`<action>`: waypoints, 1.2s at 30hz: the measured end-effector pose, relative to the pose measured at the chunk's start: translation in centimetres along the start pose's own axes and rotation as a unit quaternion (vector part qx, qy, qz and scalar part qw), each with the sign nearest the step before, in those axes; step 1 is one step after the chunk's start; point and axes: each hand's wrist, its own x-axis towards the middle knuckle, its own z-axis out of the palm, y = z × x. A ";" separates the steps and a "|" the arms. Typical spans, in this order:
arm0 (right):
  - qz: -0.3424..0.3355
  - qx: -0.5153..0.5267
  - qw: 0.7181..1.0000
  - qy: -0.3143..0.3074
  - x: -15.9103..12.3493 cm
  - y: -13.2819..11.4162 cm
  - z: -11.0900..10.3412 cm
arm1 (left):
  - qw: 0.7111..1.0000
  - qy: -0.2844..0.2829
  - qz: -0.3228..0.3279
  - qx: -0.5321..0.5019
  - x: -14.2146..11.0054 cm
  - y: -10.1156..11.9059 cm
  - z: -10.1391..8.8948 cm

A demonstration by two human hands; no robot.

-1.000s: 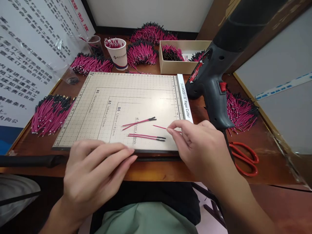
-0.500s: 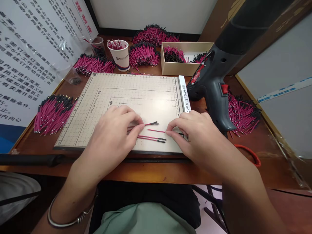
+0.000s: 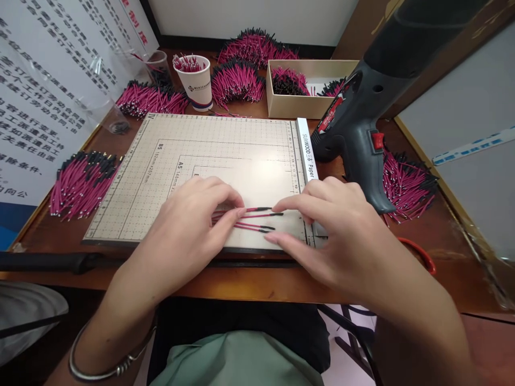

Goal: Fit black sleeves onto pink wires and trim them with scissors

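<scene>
Several short red wires (image 3: 255,216) with black sleeved ends fan out to the right from my left hand (image 3: 197,214). Thumb and fingers of that hand pinch them over the paper cutter board (image 3: 225,131); their left ends are hidden under the palm. My right hand (image 3: 322,220) is at the black ends, its thumb and forefinger spread apart above and below them, with nothing visible between. Whether its forefinger tip touches the uppermost sleeve I cannot tell.
A black heat gun (image 3: 354,134) with a red trigger stands close on the right. Behind the board are a paper cup (image 3: 197,86) of wires, wire piles (image 3: 237,80) and a cardboard box (image 3: 306,107). More wires lie left (image 3: 82,185) and right (image 3: 406,185).
The single wire that my right hand pinched now lies with the others in my left hand. My right thumb and forefinger have opened and moved slightly around the black ends.
</scene>
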 end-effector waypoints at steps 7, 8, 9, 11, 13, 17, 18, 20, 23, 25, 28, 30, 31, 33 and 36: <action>0.037 -0.071 0.996 0.044 -0.3 -0.3 0.7 | 1.000 -0.014 0.000 0.025 -0.9 0.4 -0.1; 0.044 -0.072 0.995 0.055 -0.4 -0.4 0.8 | 0.999 -0.013 -0.002 0.040 -1.1 0.4 -0.1; 0.052 -0.069 0.994 0.063 -0.5 -0.6 1.0 | 0.998 -0.011 0.000 0.059 -1.3 0.5 0.0; 0.069 -0.060 0.993 0.077 -0.8 -1.1 1.2 | 0.995 -0.005 0.010 0.099 -1.3 0.9 0.2; 0.089 -0.059 0.990 0.090 -1.0 -1.7 1.3 | 0.992 0.000 0.015 0.129 -1.0 1.5 0.5; 0.113 -0.044 0.989 0.080 -1.2 -2.8 1.4 | 0.990 -0.017 -0.035 0.138 0.0 2.7 0.7; 0.117 -0.036 0.990 0.068 -1.2 -3.1 1.5 | 0.989 -0.026 -0.054 0.137 0.3 2.9 0.6; 0.131 -0.026 0.990 0.049 -1.0 -3.5 1.7 | 0.987 -0.042 -0.081 0.129 0.5 3.0 0.5; 0.160 -0.012 0.987 0.030 -0.2 -3.7 2.0 | 0.993 -0.030 -0.072 0.093 0.4 2.4 0.5; 0.186 -0.008 0.983 0.011 0.5 -3.7 2.1 | 0.997 -0.001 -0.051 0.065 0.2 1.8 0.5; 0.225 -0.023 0.974 -0.018 1.7 -3.6 1.9 | 0.999 0.032 -0.033 0.025 -0.2 0.9 0.6; 0.245 -0.037 0.968 -0.029 2.5 -3.6 1.6 | 0.999 0.045 -0.023 -0.004 -0.6 0.6 0.6; 0.251 -0.045 0.966 -0.032 2.8 -3.7 1.5 | 0.998 0.050 -0.015 -0.018 -0.8 0.5 0.6; 0.257 -0.061 0.964 -0.038 3.1 -4.0 1.2 | 0.997 0.068 0.000 -0.040 -1.4 0.2 0.6; 0.254 -0.072 0.963 -0.049 3.1 -4.4 1.1 | 0.995 0.093 0.026 -0.028 -2.3 -0.3 0.5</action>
